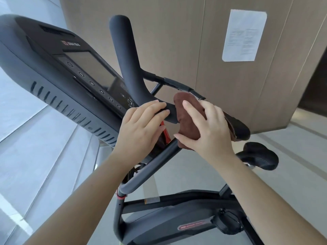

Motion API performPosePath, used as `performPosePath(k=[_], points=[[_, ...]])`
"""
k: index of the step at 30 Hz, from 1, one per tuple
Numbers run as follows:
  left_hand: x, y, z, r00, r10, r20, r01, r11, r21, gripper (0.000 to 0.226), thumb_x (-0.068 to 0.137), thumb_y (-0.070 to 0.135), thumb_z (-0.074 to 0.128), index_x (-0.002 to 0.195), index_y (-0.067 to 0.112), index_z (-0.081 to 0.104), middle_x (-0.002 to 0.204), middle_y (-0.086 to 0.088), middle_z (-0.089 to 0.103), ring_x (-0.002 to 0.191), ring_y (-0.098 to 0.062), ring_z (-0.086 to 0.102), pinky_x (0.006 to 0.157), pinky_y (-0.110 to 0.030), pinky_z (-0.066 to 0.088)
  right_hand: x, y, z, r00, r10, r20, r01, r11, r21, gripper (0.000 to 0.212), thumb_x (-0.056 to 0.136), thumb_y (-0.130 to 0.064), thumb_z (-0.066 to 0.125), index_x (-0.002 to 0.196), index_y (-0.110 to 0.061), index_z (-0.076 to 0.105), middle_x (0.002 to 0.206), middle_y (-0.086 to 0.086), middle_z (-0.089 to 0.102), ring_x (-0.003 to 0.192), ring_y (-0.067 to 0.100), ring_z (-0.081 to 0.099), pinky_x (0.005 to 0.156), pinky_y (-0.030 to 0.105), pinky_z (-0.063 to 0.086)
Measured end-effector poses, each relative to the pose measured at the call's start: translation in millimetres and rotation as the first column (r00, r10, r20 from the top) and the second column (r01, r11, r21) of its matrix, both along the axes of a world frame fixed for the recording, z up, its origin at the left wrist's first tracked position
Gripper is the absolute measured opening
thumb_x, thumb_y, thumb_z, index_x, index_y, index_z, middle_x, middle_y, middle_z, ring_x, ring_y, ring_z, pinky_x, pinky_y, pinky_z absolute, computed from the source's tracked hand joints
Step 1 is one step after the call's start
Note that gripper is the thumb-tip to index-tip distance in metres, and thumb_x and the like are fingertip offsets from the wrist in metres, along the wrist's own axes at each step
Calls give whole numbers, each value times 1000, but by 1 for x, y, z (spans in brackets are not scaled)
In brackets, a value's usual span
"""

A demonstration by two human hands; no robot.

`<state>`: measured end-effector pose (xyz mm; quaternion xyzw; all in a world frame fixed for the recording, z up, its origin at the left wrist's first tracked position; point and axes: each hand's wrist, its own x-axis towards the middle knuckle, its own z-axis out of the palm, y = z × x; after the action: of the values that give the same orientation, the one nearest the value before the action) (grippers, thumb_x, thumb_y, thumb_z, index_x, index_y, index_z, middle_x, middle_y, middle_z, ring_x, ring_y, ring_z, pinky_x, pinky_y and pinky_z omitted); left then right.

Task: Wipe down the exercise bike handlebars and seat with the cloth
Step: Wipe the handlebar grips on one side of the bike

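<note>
Cloth [188, 119]: brown, soft and napped like a towel, bunched around the black handlebar [129, 68] where its lower bar runs right; it lies under the right hand [206, 128], with a frayed edge showing past the hand on the right.
Right hand: laid over the cloth with fingers [192, 108] spread slightly and curved down onto it, thumb pressed against the cloth's lower edge; the hand clasps cloth and bar together.
Left hand [141, 128]: just left of the cloth, fingers close together and bent over the bare bar, fingertips resting on its top; the thumb is hidden, so how fully the hand wraps the bar cannot be told.
Handlebar: matte black, smooth and rounded, one thick horn rising upward and thinner tubing curving behind to the right; the end beyond the cloth is a blunt dark tip.
Console [70, 68]: dark grey plastic, wide and slab-like, left of the hands, with a flat screen, a row of round buttons and a line of vent slots along its lower edge.
Seat [260, 156]: black, padded, rounded, lower right of the hands and apart from them.
Frame [150, 167]: dark grey metal tube sloping down beneath the hands to a black housing with a red label.
Wall [177, 41]: tan panels behind the bike, a white printed sheet [245, 35] stuck on it, text too small to read.
Floor [194, 174]: pale grey, smooth.
</note>
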<state>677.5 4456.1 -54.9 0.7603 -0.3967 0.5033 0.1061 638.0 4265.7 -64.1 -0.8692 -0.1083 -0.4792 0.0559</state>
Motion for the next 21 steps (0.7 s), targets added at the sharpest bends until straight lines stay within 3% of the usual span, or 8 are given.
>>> performPosePath(k=[3,6,8,10,12,14,17,21], points=[[-1,-1,-1,999,-29,-41,28,999,-26,24,86,12,60,109,7,61,118,-8,61,115,-23,50,83,-36,39,2,13,-21,972,-104,209,110,994,-18,55,80,-47,59,126,-18,47,116,24,59,101,45,55,86,50,47],[-3,0,-1,998,-47,-45,46,999,-26,24,87,13,57,109,6,62,119,-9,61,116,-23,49,85,-35,39,4,25,-18,966,-136,221,140,990,-1,55,80,-47,59,127,-20,50,116,22,61,99,42,57,82,47,50],[-4,3,3,999,-44,-6,44,999,4,21,88,15,55,106,5,64,117,-9,62,115,-23,50,82,-34,38,5,21,1,994,-67,88,68,998,-12,61,75,-49,61,129,-24,50,114,15,60,93,34,57,75,43,52],[-5,10,12,999,-6,47,6,1000,1,19,89,17,55,102,6,65,115,-10,63,113,-22,51,80,-33,37,9,7,30,970,115,-213,-105,993,57,68,70,-55,63,133,-39,41,117,2,55,97,25,55,78,38,49],[-3,18,23,993,59,98,-57,998,-25,19,90,19,56,100,6,65,114,-10,63,113,-22,49,81,-32,36,15,-8,56,776,348,-526,-263,937,231,72,66,-56,65,129,-57,30,125,-11,50,110,13,49,90,32,42],[2,24,31,986,107,131,-105,994,-22,21,89,22,57,99,6,65,113,-11,64,113,-22,49,82,-33,36,23,-16,69,628,453,-633,-337,891,303,74,65,-54,68,126,-63,28,131,-16,47,119,6,44,99,30,37],[9,28,40,974,155,163,-155,988,-14,30,88,32,57,95,5,68,112,-10,64,114,-21,50,83,-34,37,36,-4,77,578,575,-579,-422,818,392,71,65,-54,70,124,-63,32,136,-17,45,124,1,40,105,28,34],[14,35,52,963,234,132,-223,970,-92,43,81,44,58,98,6,67,122,-12,56,120,-24,43,92,-41,37,52,35,82,596,708,-379,-528,701,479,84,65,-54,70,137,-44,29,137,-17,40,122,-7,35,100,11,30]])
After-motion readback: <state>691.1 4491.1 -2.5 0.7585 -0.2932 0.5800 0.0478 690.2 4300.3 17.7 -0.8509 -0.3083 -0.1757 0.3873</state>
